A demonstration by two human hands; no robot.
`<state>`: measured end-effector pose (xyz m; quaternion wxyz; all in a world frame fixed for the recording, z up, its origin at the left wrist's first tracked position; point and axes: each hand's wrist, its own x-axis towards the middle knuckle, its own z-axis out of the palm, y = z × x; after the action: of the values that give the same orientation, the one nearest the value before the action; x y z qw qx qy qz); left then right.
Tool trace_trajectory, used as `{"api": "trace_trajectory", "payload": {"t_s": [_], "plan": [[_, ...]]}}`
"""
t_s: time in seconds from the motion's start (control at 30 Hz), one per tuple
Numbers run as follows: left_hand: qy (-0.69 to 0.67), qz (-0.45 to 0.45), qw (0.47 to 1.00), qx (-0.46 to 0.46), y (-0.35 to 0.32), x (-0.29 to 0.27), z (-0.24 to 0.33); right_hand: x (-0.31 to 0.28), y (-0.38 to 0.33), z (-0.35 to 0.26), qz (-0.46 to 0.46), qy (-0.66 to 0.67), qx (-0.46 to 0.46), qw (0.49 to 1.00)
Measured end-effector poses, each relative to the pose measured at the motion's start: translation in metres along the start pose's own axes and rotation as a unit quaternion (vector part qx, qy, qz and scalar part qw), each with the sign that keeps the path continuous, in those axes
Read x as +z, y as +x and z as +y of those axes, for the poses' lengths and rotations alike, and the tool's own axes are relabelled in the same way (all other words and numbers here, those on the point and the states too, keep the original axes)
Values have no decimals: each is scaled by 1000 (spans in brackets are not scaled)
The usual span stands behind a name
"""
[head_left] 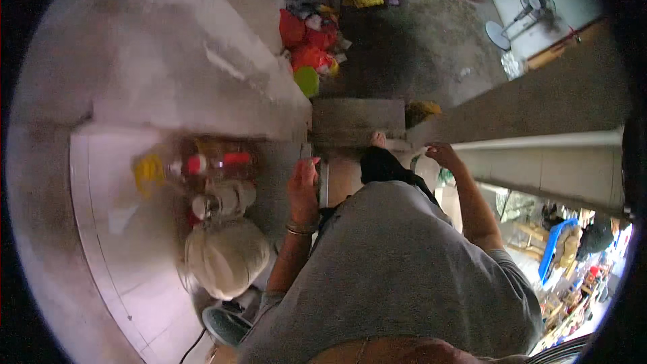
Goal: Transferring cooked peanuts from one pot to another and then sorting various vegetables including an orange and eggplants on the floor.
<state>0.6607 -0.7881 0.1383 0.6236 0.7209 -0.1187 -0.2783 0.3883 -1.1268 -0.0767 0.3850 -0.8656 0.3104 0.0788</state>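
My left hand (303,190), with a bracelet (301,228) at the wrist, hangs beside my body, next to a dark upright edge. Its fingers look loosely extended and blurred, and I see nothing held in them. On the other side my right hand (443,155) is closed, fingers bent down beside a curved pale strip (418,158). Whatever that hand grips is too unclear to name. Between the hands, dark trousers (387,166) and a bare foot (379,139) show at a step (357,118) in a doorway.
Left stand a beige rounded container (228,256), bottles (236,158) and a yellow item (148,174). Beyond the step lie red bags (313,40) and a green round thing (306,81). A standing fan (534,3) is far right; a blue tray (557,249) sits among clutter lower right.
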Motion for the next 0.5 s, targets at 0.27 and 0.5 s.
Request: {"api": "trace_trajectory", "payload": {"t_s": [0.27,0.5], "plan": [[-52,45,997,39,156,97,36,-57,199,95,-77,136,122,980],[58,-19,994,90,296,142,26,-95,269,135,-25,135,72,988]]}}
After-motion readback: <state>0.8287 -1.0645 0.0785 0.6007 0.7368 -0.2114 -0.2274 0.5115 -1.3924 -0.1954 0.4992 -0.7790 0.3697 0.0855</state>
